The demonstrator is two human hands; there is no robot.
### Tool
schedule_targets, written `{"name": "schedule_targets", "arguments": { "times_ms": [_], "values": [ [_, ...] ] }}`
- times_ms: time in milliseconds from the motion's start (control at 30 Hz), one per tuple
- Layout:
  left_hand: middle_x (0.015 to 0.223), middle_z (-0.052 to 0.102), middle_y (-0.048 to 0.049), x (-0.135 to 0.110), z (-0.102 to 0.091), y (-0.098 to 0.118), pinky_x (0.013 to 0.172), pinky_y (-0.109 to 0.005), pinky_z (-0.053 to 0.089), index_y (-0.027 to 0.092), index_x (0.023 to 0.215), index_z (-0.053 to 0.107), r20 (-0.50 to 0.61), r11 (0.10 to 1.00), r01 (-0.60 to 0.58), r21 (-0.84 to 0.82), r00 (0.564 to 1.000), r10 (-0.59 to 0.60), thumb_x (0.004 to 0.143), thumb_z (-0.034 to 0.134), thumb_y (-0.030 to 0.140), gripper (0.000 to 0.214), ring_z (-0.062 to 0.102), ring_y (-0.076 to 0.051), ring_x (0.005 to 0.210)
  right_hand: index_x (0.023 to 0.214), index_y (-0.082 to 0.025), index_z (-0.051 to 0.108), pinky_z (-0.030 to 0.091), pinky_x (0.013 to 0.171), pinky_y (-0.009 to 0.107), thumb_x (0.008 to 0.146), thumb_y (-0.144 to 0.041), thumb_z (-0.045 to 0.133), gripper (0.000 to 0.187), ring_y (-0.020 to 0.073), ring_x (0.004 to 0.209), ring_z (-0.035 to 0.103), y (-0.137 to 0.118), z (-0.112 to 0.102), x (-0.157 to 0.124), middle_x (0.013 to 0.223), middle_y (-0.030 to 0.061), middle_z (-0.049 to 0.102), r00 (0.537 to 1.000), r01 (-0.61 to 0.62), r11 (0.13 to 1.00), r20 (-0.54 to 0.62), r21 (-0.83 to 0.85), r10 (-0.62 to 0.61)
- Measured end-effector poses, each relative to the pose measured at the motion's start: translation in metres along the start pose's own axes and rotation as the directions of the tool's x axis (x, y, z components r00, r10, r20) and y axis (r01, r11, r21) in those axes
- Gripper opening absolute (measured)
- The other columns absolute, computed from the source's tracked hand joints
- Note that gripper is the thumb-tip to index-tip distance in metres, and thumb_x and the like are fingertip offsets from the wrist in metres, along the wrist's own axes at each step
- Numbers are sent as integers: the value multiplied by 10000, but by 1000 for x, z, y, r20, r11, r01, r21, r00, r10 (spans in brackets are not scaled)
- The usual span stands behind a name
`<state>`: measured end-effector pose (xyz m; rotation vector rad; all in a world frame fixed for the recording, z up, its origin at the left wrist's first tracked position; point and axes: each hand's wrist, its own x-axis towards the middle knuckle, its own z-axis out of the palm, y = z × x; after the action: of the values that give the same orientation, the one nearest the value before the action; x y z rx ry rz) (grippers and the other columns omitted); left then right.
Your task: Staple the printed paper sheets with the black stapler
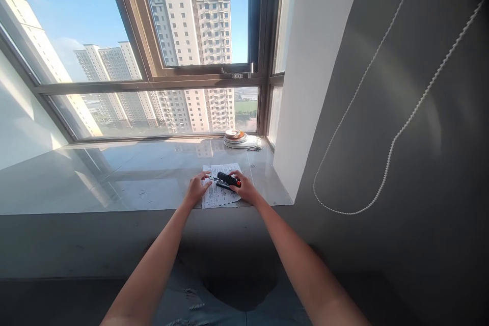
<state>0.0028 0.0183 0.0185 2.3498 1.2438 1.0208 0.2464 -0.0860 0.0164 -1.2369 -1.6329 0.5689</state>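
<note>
A black stapler [228,180] with a red part near its back end is in my right hand [246,189], whose fingers wrap round that end. Its top arm is lifted away from its base. From its front, a thin silvery strip [213,179] points toward my left hand [197,187]. The thumb and forefinger of that hand curl together at the strip's end; what they pinch is too small to make out. Below the stapler lie printed paper sheets [218,197] on the window sill.
The glossy tiled sill [153,183] runs along a large window with brown frames [198,81]. Stacked round plates or lids [240,138] stand at the back right, with a small dark chain-like item [254,149] beside them. A beaded blind cord [389,158] hangs at the right.
</note>
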Motion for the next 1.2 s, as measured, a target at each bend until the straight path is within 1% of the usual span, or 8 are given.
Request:
{"name": "schedule_targets", "arguments": {
  "times_ms": [167, 367, 567, 633, 733, 867, 1033, 1200],
  "values": [
    [1163, 758, -108, -4, -3, 13, 895, -413, 522, 207, 1385, 566, 91, 991, -21, -131, 995, 33, 819, 661, 352, 592, 686, -287, 1070, 1212, -300, 579, 463, 888, 345, 802, -321, 654, 417, 215, 939, 606, 3, 1, 2, 1056, 8, 654, 1000, 14, 1000, -7, -21, -14],
    [1179, 692, -111, -5, -12, 20, 1019, -431, 472, 233, 1506, 469, 309, 928, -55, -370, 934, 178, 808, 701, 343, 745, 642, -337, 1247, 1282, -304, 480, 463, 834, 342, 862, -315, 580, 432, 236, 969, 607, 0, 3, 1, 1143, 35, 649, 997, 64, 995, 42, -81, -60],
    [1231, 707, -127, -1, -14, 17, 1017, -425, 489, 258, 1504, 486, 366, 903, -8, -430, 913, 182, 818, 715, 431, 744, 625, -334, 1273, 1252, -307, 477, 471, 828, 328, 871, -342, 599, 401, 213, 905, 599, -2, 5, 3, 1044, 8, 645, 996, 84, 988, 37, -128, -80],
    [1236, 723, -148, 0, -12, 9, 1007, -449, 501, 227, 1442, 557, 291, 938, 0, -347, 951, 107, 864, 644, 461, 630, 627, -335, 1261, 1256, -315, 481, 473, 794, 325, 876, -352, 601, 401, 211, 859, 595, -5, 6, 0, 1014, 5, 645, 999, 51, 985, 22, -168, -48],
    [1311, 691, -155, -2, -19, -16, 1067, -532, 452, 217, 1271, 691, 107, 999, 50, -4, 993, -49, 907, 537, 437, 452, 581, -365, 1296, 1240, -304, 518, 471, 743, 334, 873, -371, 621, 387, 241, 853, 594, -9, 4, -13, 969, 33, 646, 999, -41, 968, -28, -249, 36],
    [1522, 525, -150, -15, -45, -57, 1139, -640, 325, 247, 1359, 645, 75, 892, 183, 413, 969, -234, 924, 492, 453, 505, 434, -412, 1420, 1218, -307, 569, 474, 729, 357, 860, -429, 651, 387, 285, 916, 601, -11, -11, -45, 998, 72, 651, 991, -115, 954, -98, -277, 91],
    [1647, 357, -84, -25, -63, -76, 1112, -770, 226, 340, 1514, 485, 157, 823, 260, 505, 910, -383, 954, 389, 557, 608, 286, -468, 1489, 1202, -304, 610, 504, 772, 393, 874, -543, 633, 407, 314, 995, 625, -11, -48, -67, 1058, 74, 692, 987, -135, 968, -113, -211, 113],
    [1625, 390, -110, -24, -62, -72, 1100, -763, 247, 315, 1505, 504, 126, 832, 262, 489, 923, -364, 956, 368, 561, 617, 305, -466, 1472, 1187, -229, 631, 501, 933, 389, 1035, -491, 264, 476, 270, 1130, 626, 6, -82, -27, 1251, 100, 676, 904, -206, 965, -410, -165, 122]
  ]
}}
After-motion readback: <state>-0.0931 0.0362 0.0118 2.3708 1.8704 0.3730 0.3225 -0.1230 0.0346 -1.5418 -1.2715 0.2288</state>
